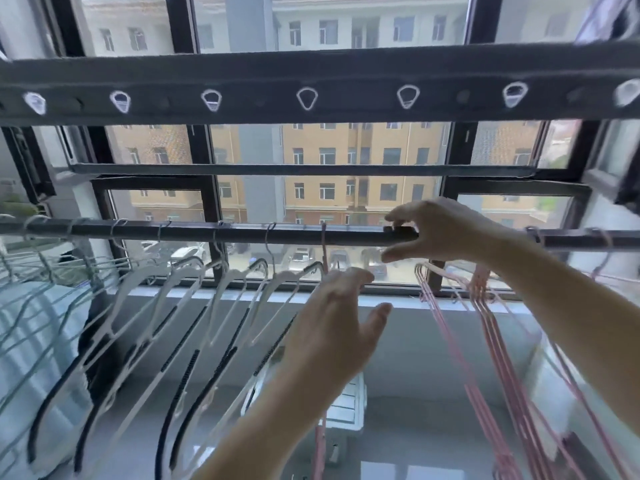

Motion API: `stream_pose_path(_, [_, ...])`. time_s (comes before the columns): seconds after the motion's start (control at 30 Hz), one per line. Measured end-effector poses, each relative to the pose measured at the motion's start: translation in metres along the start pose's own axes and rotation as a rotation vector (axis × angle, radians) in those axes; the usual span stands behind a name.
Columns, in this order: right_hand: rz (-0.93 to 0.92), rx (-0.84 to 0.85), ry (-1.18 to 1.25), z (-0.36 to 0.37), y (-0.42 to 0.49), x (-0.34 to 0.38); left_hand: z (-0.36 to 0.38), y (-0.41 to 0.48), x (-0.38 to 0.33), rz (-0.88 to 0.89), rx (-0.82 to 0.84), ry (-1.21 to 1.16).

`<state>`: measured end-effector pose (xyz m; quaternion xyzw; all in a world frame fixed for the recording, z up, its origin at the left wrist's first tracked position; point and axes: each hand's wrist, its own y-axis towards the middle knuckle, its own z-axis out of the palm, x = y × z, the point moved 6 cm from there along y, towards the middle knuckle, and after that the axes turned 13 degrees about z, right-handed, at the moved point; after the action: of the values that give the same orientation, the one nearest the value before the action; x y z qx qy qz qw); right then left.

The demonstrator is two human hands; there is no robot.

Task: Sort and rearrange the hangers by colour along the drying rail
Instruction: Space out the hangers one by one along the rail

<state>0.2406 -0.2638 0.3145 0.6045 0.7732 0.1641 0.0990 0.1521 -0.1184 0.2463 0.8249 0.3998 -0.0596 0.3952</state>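
Observation:
A dark drying rail runs across the window. Green hangers hang at its far left, then several white hangers with black grips. One pink hanger hangs alone beside the white ones. My left hand is in front of it, fingers stretched and thumb apart, gripping nothing that I can see. A bunch of pink hangers hangs to the right. My right hand is at the rail above that bunch, fingers over the bar and thumb under it; it hides the hooks there.
Above hangs a wide dark bar with a row of hook holes. A thinner bar runs behind it. The window frame and sill lie right behind the rail. More pink hooks hang at the far right.

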Motion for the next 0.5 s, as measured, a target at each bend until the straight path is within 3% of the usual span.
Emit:
stream_pose_path(0.27, [0.096,0.127,-0.112,-0.011,-0.031,-0.091,0.053,0.016,-0.068,0.054,0.16,0.058])
stream_pose_path(0.4, [0.019,0.03,-0.25,-0.011,-0.027,-0.095,0.097,0.019,-0.058,-0.07,0.236,0.008])
stream_pose_path(0.5, [0.002,0.028,-0.262,-0.013,-0.025,-0.095,0.138,0.018,-0.043,-0.192,0.3,-0.166])
